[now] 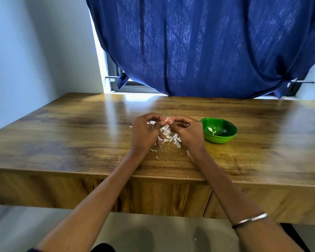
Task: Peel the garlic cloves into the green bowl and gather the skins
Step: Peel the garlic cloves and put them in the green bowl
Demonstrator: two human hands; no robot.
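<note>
My left hand [144, 131] and my right hand [186, 130] meet fingertip to fingertip above the table, both pinching a small garlic clove [166, 120] with white skin sticking out of it. Below and between the hands lies a heap of white garlic skins [168, 136] with a few cloves in it. Loose skin flakes [154, 150] are scattered toward the table's front edge. The green bowl [225, 137] stands just right of my right hand and holds two or three peeled cloves [211, 130].
The wooden table [71, 142] reaches back to a window covered by a blue curtain [207, 48]. A white wall stands on the left. My right forearm wears a metal bangle [250, 220]. A grey floor lies below the front edge.
</note>
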